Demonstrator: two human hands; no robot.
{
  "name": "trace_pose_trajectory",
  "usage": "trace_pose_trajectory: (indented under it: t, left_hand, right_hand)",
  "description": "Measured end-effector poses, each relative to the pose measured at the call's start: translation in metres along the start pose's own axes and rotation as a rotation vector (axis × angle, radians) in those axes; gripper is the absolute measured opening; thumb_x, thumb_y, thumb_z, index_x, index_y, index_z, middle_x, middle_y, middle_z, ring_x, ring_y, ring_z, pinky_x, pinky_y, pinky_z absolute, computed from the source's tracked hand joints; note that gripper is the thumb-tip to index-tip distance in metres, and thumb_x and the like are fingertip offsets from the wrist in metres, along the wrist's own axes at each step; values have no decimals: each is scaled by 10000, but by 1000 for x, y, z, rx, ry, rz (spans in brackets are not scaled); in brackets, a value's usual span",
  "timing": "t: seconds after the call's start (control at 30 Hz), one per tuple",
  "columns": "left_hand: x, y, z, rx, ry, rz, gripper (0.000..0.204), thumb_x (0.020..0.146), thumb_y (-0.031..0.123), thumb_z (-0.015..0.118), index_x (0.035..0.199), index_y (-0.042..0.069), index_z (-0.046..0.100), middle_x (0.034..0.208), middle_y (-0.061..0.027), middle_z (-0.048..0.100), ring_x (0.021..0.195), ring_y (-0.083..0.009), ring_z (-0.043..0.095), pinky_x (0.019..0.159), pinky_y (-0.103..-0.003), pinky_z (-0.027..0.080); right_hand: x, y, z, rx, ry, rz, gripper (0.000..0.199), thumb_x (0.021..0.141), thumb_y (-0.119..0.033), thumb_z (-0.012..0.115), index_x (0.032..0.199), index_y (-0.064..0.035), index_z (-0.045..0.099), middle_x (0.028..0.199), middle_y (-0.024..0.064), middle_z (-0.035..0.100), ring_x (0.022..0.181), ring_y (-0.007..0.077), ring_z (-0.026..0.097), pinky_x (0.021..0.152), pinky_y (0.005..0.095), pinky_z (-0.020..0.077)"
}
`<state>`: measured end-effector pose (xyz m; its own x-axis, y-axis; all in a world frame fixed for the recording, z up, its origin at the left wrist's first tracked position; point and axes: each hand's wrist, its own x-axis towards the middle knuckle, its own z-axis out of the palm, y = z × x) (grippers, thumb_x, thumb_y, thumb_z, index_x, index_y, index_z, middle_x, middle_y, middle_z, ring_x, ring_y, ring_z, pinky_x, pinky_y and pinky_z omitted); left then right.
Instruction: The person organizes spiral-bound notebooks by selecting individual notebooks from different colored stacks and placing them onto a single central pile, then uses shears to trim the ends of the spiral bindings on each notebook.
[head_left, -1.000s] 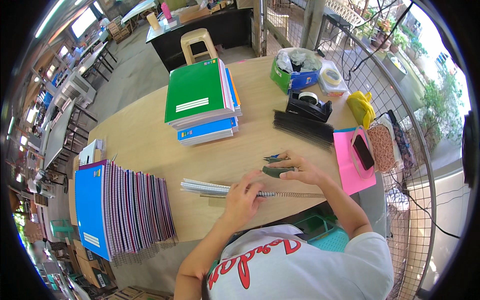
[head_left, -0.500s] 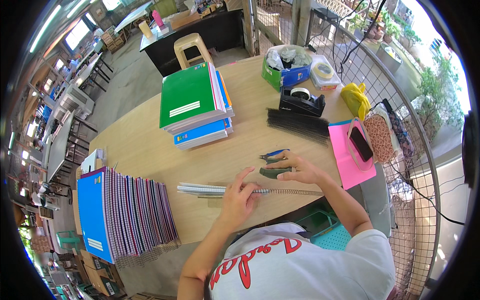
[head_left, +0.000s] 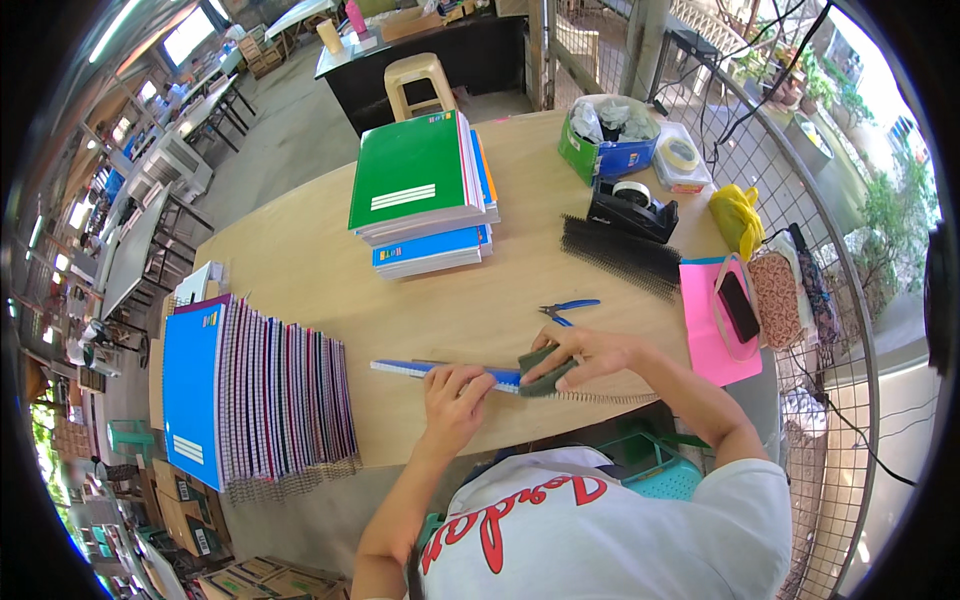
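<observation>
The blue notebook (head_left: pixel 440 370) is lying near the table's front edge, long axis running nine to three o'clock. The left hand (head_left: pixel 455 392) is pressing flat on it; the right hand (head_left: pixel 590 352), at three o'clock, is gripping a dark block (head_left: pixel 545 370) over the wire spiral (head_left: pixel 600 397).

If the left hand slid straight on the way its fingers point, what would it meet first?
The left hand lies on the blue notebook, fingers pointing away across the table. Beyond is bare wood; the first thing in line looks like the stack of notebooks, though the direction is only approximate.
</observation>
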<state>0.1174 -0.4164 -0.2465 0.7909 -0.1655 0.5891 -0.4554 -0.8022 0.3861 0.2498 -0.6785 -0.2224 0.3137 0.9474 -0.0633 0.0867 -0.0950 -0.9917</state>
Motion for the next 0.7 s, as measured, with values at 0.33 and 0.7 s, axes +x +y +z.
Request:
trace_pose_trajectory:
  t: [0.33, 0.7]
  left_hand:
    - [12, 4, -5, -57, -75, -50, 253, 717, 46, 760, 922, 129, 637, 948, -26, 631, 915, -254, 586, 804, -398, 394]
    - [13, -7, -9, -103, -46, -104, 297, 692, 92, 806, 922, 130, 622, 929, -11, 634, 915, -239, 595, 842, -406, 385]
  right_hand:
    - [7, 2, -1, -225, 79, 78, 473, 893, -449, 638, 1281, -180, 679, 1216, 171, 546, 1137, 316, 520, 984, 418, 413]
    - [28, -4, 2, -491, 23, 87, 539, 901, -470, 626, 1321, -133, 643, 1242, 176, 537, 1173, 323, 507, 1018, 413, 387]
